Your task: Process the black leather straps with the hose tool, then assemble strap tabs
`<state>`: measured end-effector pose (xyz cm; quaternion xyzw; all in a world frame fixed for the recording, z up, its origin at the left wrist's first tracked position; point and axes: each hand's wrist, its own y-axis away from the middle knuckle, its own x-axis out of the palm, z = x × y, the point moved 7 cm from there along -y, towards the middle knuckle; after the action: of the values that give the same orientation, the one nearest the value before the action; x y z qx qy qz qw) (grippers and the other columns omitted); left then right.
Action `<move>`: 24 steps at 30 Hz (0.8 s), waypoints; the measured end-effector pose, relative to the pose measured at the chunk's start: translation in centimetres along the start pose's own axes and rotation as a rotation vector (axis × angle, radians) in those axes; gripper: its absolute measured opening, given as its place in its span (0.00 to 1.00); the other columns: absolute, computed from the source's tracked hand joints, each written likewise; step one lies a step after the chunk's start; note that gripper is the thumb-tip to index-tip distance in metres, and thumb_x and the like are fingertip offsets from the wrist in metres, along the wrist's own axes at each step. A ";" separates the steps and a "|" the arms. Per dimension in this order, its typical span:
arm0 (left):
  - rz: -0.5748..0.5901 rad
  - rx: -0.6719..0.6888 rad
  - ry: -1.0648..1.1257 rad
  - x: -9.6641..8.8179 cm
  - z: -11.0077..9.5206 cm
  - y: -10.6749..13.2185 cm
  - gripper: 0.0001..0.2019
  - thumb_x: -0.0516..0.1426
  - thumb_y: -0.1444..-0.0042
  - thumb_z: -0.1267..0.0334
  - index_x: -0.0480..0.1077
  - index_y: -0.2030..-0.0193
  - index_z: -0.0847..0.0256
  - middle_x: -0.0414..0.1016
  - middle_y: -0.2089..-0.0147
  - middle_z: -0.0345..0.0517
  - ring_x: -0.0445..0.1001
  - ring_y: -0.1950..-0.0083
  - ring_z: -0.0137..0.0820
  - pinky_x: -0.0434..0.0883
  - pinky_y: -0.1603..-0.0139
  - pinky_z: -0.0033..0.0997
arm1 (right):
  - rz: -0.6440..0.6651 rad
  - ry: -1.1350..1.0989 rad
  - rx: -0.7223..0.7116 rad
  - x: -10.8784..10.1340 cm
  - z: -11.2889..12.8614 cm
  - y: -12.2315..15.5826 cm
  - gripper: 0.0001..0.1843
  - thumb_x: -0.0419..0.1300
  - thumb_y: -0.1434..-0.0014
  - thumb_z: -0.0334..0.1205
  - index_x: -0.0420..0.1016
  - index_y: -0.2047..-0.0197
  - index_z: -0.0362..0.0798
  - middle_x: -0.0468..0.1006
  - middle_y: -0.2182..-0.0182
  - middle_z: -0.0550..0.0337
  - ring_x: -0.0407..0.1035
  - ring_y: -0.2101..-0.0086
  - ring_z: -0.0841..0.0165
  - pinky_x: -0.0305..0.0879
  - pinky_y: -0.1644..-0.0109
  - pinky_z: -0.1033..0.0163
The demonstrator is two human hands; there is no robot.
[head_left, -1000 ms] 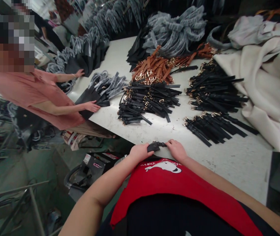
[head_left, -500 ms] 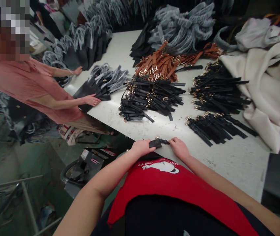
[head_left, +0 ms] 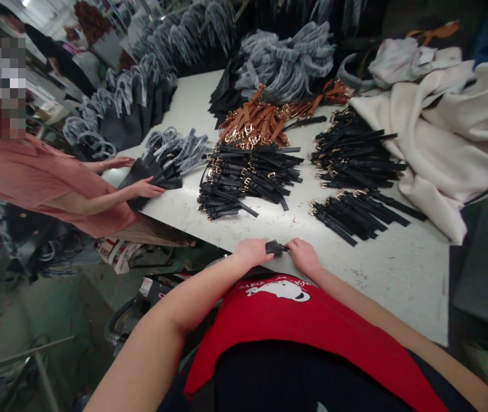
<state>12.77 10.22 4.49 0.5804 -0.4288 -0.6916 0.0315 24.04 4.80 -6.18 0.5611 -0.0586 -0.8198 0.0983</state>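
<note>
My left hand [head_left: 252, 252] and my right hand [head_left: 302, 255] meet at the near edge of the white table [head_left: 398, 274]. Both are closed on a short black strap [head_left: 275, 247] held between them, most of it hidden by my fingers. Just beyond my hands lies a small row of black straps with gold buckles [head_left: 357, 210]. A larger heap of black buckled straps [head_left: 248, 176] sits to the left of it, and another black heap [head_left: 355, 155] lies farther back.
Brown straps [head_left: 256, 121] are piled behind the black ones. Grey wrapped bundles [head_left: 289, 62] and black pieces line the far side. Cream cloth [head_left: 449, 131] covers the right. A person in a pink top [head_left: 42, 186] at the left edge has both hands on black pieces [head_left: 158, 169].
My hands have closed in over the strap, so less of it shows. The view has shifted slightly. The other person's far hand moved nearer the black pieces.
</note>
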 end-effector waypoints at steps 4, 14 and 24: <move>0.018 -0.002 -0.056 -0.5 -0.4 -0.3 0.24 0.50 0.48 0.45 0.69 0.54 0.61 0.77 0.58 0.54 0.75 0.57 0.44 0.71 0.60 0.38 | -0.014 -0.011 0.004 0.1 -0.2 0.0 0.13 0.47 0.39 0.37 0.69 0.54 0.49 0.69 0.58 0.54 0.63 0.59 0.67 0.53 0.56 0.63; 0.039 -0.076 -0.104 0.2 2.8 1.6 0.25 0.48 0.48 0.43 0.69 0.55 0.60 0.77 0.59 0.53 0.75 0.58 0.43 0.71 0.61 0.37 | -0.027 0.018 -0.012 0.3 -0.7 -0.4 0.13 0.47 0.39 0.36 0.69 0.55 0.49 0.69 0.59 0.54 0.63 0.59 0.67 0.54 0.57 0.63; -0.023 -0.107 -0.011 1.6 2.5 1.6 0.25 0.46 0.47 0.42 0.67 0.53 0.58 0.76 0.59 0.51 0.75 0.58 0.40 0.70 0.61 0.34 | 0.025 0.048 0.006 0.0 -1.2 -0.5 0.13 0.48 0.40 0.36 0.68 0.54 0.50 0.68 0.58 0.53 0.63 0.59 0.67 0.54 0.56 0.64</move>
<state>9.42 9.72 4.13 0.5791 -0.3845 -0.7169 0.0523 25.12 5.35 -6.70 0.5800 -0.0658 -0.8047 0.1084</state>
